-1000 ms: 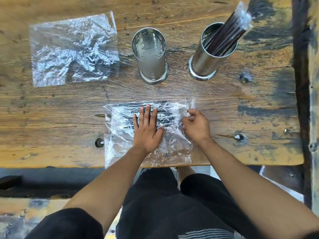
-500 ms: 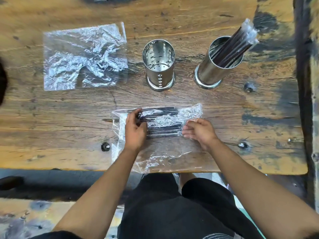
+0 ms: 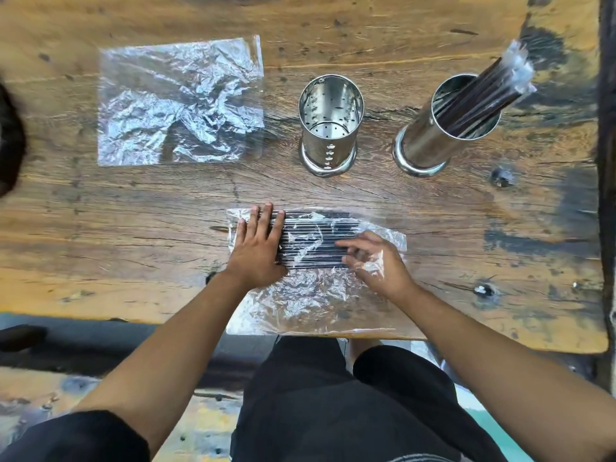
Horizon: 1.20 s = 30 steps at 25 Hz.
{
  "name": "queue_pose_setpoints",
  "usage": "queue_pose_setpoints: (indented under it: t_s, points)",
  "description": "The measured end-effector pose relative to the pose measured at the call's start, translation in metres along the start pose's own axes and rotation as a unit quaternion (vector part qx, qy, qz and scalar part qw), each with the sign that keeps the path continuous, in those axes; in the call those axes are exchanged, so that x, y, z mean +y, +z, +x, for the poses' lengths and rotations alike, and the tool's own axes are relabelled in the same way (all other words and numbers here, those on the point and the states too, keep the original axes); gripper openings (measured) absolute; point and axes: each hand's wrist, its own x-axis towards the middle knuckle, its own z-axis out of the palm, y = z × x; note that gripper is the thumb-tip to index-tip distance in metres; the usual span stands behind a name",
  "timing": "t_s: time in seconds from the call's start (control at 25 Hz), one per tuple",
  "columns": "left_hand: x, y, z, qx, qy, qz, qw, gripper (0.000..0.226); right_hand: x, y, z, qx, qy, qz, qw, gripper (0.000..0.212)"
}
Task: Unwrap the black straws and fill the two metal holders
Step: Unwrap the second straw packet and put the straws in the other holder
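Wooden table (image 3: 333, 35), worn, dark stains toward the right edge. Near edge, centre: clear plastic wrapper (image 3: 310, 305) lying flat, its near part overhanging the table edge slightly. On its far half, a row of black straws (image 3: 316, 241) lying side by side, running left to right, partly under crinkled film.

Left hand (image 3: 256, 248): palm down, fingers extended and slightly spread, pressed flat on the left end of the straws; grips nothing. Right hand (image 3: 376, 261): at the right end of the straws, fingers loosely spread and pointing left, blurred; a fold of film lies over the knuckles. Cannot tell whether the fingertips pinch the film or only rest on it.

Far side, centre: perforated metal holder (image 3: 328, 128), upright, nothing visible inside. Right of it, well apart: second metal holder (image 3: 433, 141), upright, holding a bundle of straws (image 3: 480, 95) that leans to the far right, tips in clear sleeves above the rim.

Far left: a second sheet of crumpled clear wrap (image 3: 180, 101), flat on the wood, apart from both holders
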Motion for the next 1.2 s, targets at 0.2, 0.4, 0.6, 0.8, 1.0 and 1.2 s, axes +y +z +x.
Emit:
queue_pose_setpoints:
  t_s: [0.2,0.4,0.6,0.8,1.0,1.2]
  points:
    - [-0.002,-0.001,0.000,-0.026,0.008,0.043,0.999,0.137,0.007,-0.007,0.012,-0.026,-0.162,-0.312,0.936,0.069]
    - [0.001,0.000,-0.002,-0.005,-0.010,0.043,0.999,0.134,0.000,-0.008,0.026,-0.096,-0.136,-0.440,0.883,0.107]
    - [0.000,0.002,-0.002,0.018,-0.013,0.007,1.000,0.130,-0.017,0.005,0.032,-0.104,-0.071,-0.551,0.825,0.104]
    - [-0.007,0.005,-0.002,0.030,-0.006,-0.042,0.999,0.128,-0.030,0.015,0.049,-0.128,0.002,-0.504,0.854,0.033]
    - [-0.008,0.004,-0.004,0.033,0.004,-0.043,0.999,0.124,-0.038,0.017,0.038,-0.127,0.015,-0.532,0.837,0.077]
    - [-0.005,0.003,-0.003,0.007,0.007,-0.024,1.000,0.125,-0.030,0.028,0.028,-0.113,0.009,-0.562,0.819,0.047]
